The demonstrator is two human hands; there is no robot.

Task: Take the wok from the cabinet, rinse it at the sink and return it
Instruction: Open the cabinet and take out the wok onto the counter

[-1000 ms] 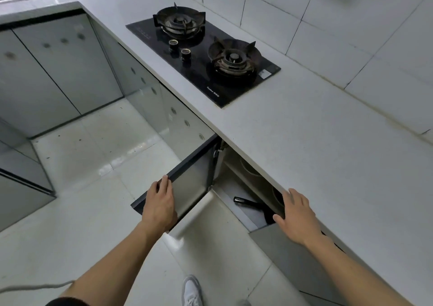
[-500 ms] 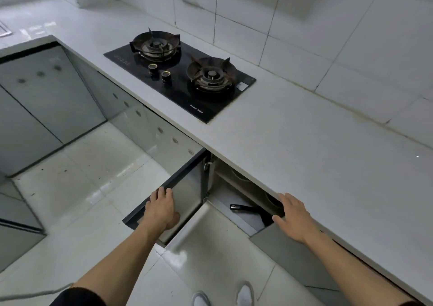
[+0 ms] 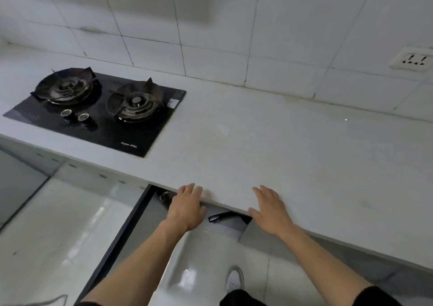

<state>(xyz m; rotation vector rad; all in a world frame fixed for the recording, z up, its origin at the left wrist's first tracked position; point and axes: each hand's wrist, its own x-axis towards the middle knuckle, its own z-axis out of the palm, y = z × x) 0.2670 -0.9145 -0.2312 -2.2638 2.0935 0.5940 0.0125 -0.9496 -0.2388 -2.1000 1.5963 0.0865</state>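
Both hands are lying released – left hand (image 3: 186, 208) and right hand (image 3: 269, 208) at the worktop (image 3: 257, 141) edge, which is hiding the wok (image 3: 221, 217) but for its handle; the cabinet door (image 3: 121, 237) is standing open.

Left hand (image 3: 187, 208) and right hand (image 3: 269, 208), fingers straight, at the countertop (image 3: 269, 141) edge. Black wok handle (image 3: 219, 217) shows in the open cabinet (image 3: 230, 226) between them. Two-burner hob (image 3: 98, 109) at left.

Soft even daylight, slight motion blur
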